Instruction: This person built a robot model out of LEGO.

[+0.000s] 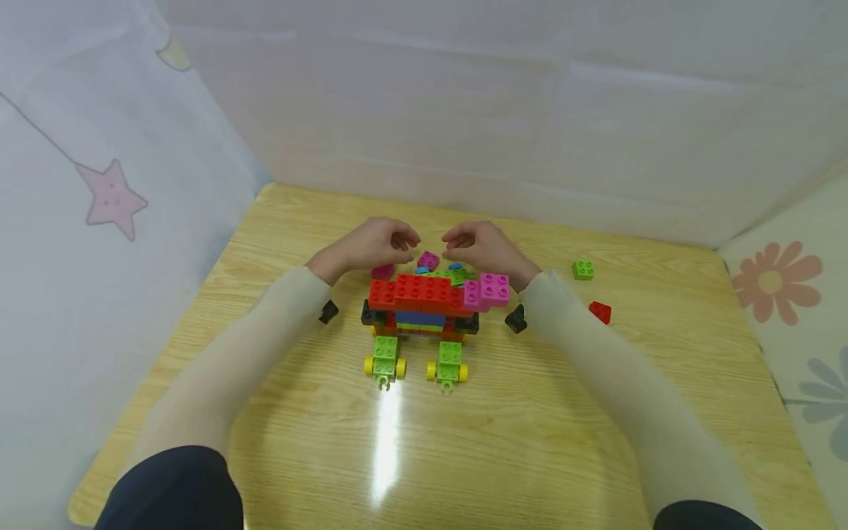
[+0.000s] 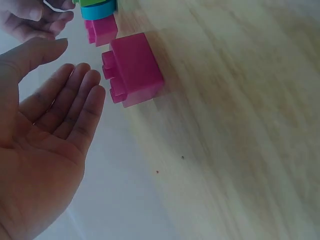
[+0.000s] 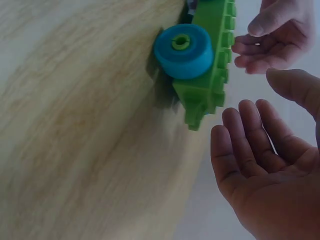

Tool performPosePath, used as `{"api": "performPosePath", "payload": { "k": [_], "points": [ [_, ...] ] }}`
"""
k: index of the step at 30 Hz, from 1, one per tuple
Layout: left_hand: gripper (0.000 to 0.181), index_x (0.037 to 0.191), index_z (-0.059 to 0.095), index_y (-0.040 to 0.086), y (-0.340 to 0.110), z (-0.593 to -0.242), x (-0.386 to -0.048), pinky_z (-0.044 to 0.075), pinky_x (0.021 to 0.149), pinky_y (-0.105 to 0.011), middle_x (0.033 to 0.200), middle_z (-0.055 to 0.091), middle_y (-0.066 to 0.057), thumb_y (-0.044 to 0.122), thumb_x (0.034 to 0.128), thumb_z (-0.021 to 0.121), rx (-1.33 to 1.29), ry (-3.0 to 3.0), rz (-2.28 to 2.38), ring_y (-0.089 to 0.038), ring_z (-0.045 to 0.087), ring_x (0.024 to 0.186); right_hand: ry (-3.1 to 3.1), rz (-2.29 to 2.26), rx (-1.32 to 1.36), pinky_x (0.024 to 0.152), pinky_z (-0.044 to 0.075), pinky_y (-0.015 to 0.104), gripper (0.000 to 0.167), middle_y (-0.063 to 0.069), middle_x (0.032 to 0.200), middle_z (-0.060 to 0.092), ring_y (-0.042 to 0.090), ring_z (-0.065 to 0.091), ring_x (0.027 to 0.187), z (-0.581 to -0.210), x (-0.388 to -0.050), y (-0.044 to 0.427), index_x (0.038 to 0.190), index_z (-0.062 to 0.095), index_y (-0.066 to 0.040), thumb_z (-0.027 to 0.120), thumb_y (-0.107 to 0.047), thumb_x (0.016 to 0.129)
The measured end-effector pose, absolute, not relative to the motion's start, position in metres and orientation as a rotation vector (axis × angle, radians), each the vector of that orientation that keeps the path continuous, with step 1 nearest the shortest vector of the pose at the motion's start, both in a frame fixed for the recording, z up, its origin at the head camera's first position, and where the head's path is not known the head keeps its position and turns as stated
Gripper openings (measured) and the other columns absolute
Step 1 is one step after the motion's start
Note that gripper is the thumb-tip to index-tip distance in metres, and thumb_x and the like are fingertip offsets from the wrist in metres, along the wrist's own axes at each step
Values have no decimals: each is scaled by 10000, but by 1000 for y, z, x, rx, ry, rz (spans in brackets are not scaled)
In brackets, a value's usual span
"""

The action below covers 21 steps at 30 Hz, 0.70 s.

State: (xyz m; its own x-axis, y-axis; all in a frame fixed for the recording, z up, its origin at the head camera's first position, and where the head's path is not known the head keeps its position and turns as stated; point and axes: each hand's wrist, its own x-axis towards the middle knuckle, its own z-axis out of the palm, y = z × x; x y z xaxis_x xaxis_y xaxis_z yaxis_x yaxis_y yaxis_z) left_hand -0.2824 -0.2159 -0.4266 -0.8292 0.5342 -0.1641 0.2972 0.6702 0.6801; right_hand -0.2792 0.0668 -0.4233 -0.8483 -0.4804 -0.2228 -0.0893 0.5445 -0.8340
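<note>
My left hand (image 1: 377, 244) hovers behind the built block model, fingers gently bent and holding nothing. Close to its fingertips in the left wrist view is a magenta brick (image 2: 137, 70), with a second magenta brick (image 2: 104, 31) beyond. My right hand (image 1: 486, 249) faces it, likewise without anything in its grasp. In the right wrist view, a green wheeled base (image 3: 200, 82) with a blue wheel (image 3: 183, 51) lies near the right fingers, apart from them. In front of both hands stands the model, its red bricks (image 1: 424, 292) on top and pink bricks (image 1: 493, 288) at the right end.
Two green pieces with yellow wheels (image 1: 449, 361) sit at the model's near side. Black pieces (image 1: 515, 319) lie on either side of it. A green brick (image 1: 583, 269) and a red piece (image 1: 600, 312) rest on the wooden table (image 1: 530, 449) at right. Cloth hangs behind.
</note>
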Motion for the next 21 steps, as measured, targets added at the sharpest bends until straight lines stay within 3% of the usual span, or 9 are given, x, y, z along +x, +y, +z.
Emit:
{"api": "performPosePath", "payload": {
  "k": [8, 14, 21],
  "points": [
    [397, 1448, 724, 55, -200, -433, -296, 626, 1076, -499, 1376, 763, -128, 122, 1057, 721, 747, 2463, 816, -283, 737, 1181, 2344, -1246, -438, 1124, 591, 501, 438, 132, 1352, 739, 304, 697, 1249, -429, -277, 65, 1496, 675, -54, 720, -246, 1105],
    [452, 1478, 708, 76, -195, -438, -297, 641, 1055, -498, 1400, 750, -122, 99, 1027, 737, 729, 2456, 758, -296, 732, 1216, 2403, -1233, -455, 1180, 544, 552, 428, 123, 1382, 744, 312, 683, 1294, -419, -272, 69, 1493, 687, -74, 689, -284, 1120],
    [361, 1375, 764, 67, -197, -439, -298, 635, 1034, -487, 1296, 775, -120, 132, 1020, 743, 743, 2549, 712, -287, 733, 1116, 2390, -1292, -431, 1223, 518, 558, 396, 107, 1440, 725, 307, 652, 1375, -406, -268, 77, 1480, 696, -113, 675, -310, 1137]
  ]
}}
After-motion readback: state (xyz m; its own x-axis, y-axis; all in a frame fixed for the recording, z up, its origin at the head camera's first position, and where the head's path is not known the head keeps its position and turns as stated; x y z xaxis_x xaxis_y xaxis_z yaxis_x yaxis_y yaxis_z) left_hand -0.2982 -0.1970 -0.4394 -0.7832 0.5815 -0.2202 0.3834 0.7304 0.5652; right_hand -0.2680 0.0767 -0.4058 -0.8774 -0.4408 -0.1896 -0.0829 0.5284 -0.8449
